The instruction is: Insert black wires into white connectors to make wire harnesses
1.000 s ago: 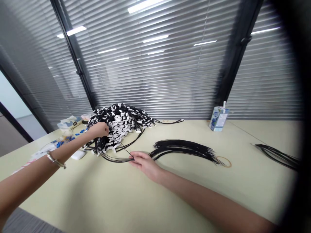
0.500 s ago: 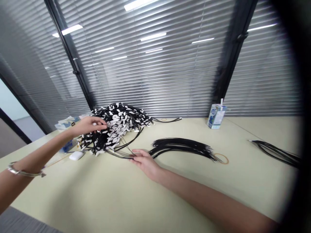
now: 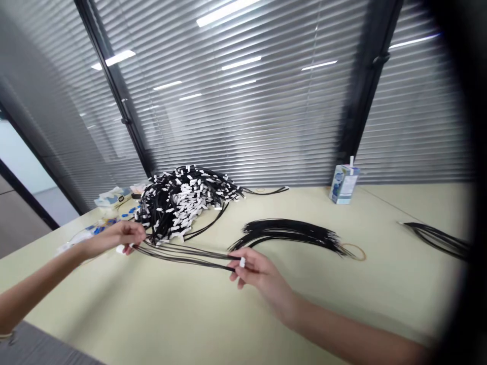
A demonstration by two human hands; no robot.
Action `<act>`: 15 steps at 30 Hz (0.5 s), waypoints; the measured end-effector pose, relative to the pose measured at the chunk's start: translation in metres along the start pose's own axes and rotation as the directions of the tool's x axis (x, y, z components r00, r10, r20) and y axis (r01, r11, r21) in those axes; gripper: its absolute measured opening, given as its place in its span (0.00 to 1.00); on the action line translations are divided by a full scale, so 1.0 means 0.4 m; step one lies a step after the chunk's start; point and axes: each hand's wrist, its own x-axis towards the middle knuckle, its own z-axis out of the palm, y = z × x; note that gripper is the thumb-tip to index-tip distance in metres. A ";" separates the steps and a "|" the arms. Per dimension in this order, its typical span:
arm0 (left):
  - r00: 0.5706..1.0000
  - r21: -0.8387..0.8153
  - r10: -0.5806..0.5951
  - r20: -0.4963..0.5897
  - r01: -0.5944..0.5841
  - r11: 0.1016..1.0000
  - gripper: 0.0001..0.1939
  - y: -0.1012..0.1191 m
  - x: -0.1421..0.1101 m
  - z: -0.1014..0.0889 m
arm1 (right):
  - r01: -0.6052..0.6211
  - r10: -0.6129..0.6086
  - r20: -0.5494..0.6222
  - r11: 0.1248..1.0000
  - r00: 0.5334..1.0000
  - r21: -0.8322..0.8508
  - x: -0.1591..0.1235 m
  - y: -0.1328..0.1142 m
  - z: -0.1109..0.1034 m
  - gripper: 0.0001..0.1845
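This looks like an office or a similar workroom. Slatted blinds (image 3: 243, 116) fill the upper part of the frame, set between dark metal posts (image 3: 367, 96), and bright ceiling lights show as reflections in them. A long pale table (image 3: 182, 314) runs along the blinds across the lower half, with grey ribbed flooring (image 3: 45, 347) at the lower left and a drink carton (image 3: 343, 185) at right.

No legible text, brand or number anywhere. Drink carton (image 3: 343, 184) at the back right: blue front has a logo-like mark (image 3: 338, 177), too blurred to read; pale side panel (image 3: 348, 184) seems to carry small print, unreadable at this res. Soft pack (image 3: 113, 196) at the far left: dark label (image 3: 122, 198) with a light mark on it, can't make it out
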 end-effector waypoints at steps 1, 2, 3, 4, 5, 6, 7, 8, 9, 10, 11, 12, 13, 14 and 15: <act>0.999 -0.038 0.006 0.039 -0.005 0.999 0.16 0.013 0.013 0.024 | 0.011 -0.011 -0.020 1.000 1.000 -0.011 -0.008 -0.014 -0.020 0.19; 0.997 -0.076 0.020 0.069 -0.014 0.997 0.15 0.029 0.029 0.046 | 0.025 -0.026 -0.046 1.000 0.999 -0.018 -0.012 -0.029 -0.043 0.19; 0.995 -0.112 0.038 0.092 -0.027 0.993 0.14 0.047 0.048 0.065 | 0.040 -0.042 -0.079 0.999 0.996 -0.021 -0.014 -0.047 -0.069 0.18; 0.993 -0.148 0.060 0.103 -0.045 0.988 0.14 0.067 0.071 0.082 | 0.052 -0.055 -0.113 0.998 0.992 -0.022 -0.012 -0.066 -0.098 0.18; 0.991 -0.186 0.086 0.100 -0.066 0.980 0.13 0.089 0.097 0.097 | 0.066 -0.069 -0.153 0.998 0.986 -0.022 -0.007 -0.086 -0.130 0.18; 0.989 -0.222 0.111 0.094 -0.088 0.971 0.13 0.111 0.127 0.110 | 0.076 -0.080 -0.192 0.997 0.978 -0.025 0.000 -0.106 -0.165 0.17; 0.987 -0.257 0.137 0.080 -0.113 0.960 0.12 0.134 0.159 0.124 | 0.086 -0.092 -0.231 0.996 0.968 -0.036 0.009 -0.125 -0.202 0.15; 0.986 -0.292 0.159 0.054 -0.137 0.947 0.12 0.157 0.194 0.139 | 0.091 -0.102 -0.268 0.994 0.958 -0.054 0.019 -0.143 -0.242 0.13; 0.984 -0.324 0.177 0.022 -0.161 0.932 0.13 0.180 0.232 0.157 | 0.093 -0.113 -0.307 0.993 0.945 -0.077 0.031 -0.159 -0.282 0.12; 0.981 -0.352 0.194 -0.008 -0.184 0.918 0.14 0.203 0.271 0.178 | 0.094 -0.125 -0.344 0.990 0.931 -0.105 0.044 -0.171 -0.323 0.12; 0.977 -0.375 0.209 -0.033 -0.206 0.904 0.15 0.226 0.311 0.201 | 0.096 -0.142 -0.391 0.986 0.909 -0.134 0.057 -0.179 -0.363 0.12; 0.973 -0.392 0.224 -0.060 -0.229 0.891 0.16 0.249 0.352 0.226 | 0.088 -0.153 -0.436 0.982 0.887 -0.166 0.071 -0.185 -0.403 0.12; 0.968 -0.402 0.239 -0.077 -0.249 0.881 0.16 0.271 0.391 0.252 | 0.076 -0.164 -0.476 0.977 0.864 -0.200 0.085 -0.187 -0.440 0.13; 0.963 -0.407 0.252 -0.093 -0.268 0.873 0.16 0.291 0.428 0.276 | 0.055 -0.172 -0.510 0.970 0.843 -0.237 0.098 -0.188 -0.475 0.14; 0.959 -0.404 0.264 -0.105 -0.284 0.870 0.16 0.311 0.462 0.298 | 0.027 -0.179 -0.539 0.961 0.823 -0.277 0.110 -0.188 -0.508 0.14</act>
